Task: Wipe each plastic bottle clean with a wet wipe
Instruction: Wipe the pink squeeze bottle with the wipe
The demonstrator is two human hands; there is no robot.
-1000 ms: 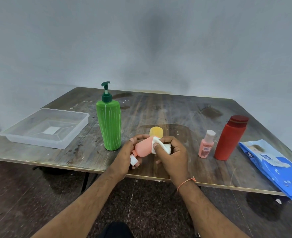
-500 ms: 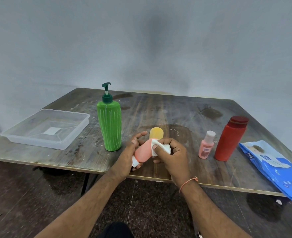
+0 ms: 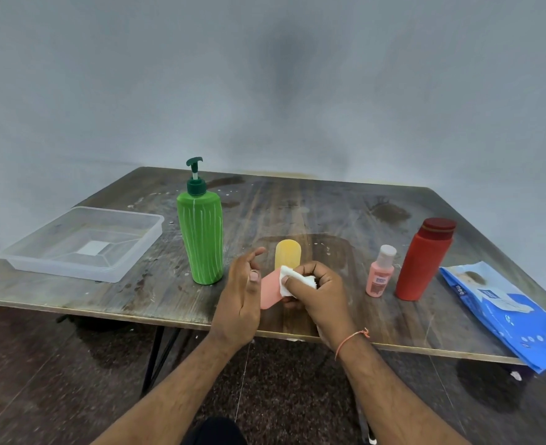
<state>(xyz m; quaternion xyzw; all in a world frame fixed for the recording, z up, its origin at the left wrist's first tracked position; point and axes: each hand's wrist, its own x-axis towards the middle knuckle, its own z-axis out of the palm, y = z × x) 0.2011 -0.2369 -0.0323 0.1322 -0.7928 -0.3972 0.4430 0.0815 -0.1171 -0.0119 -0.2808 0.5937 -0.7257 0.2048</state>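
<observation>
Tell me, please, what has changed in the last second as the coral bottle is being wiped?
The left hand has opened, its fingers lifting off the coral bottle. The right hand still pinches the wet wipe against it. The green pump bottle and the others have not moved.

Soft, dim, even light. A dark smudge of shade sits on the wall [image 3: 292,75]. Wide-angle bending curves the table [image 3: 345,220] edges; forearms look slightly blurred.
</observation>
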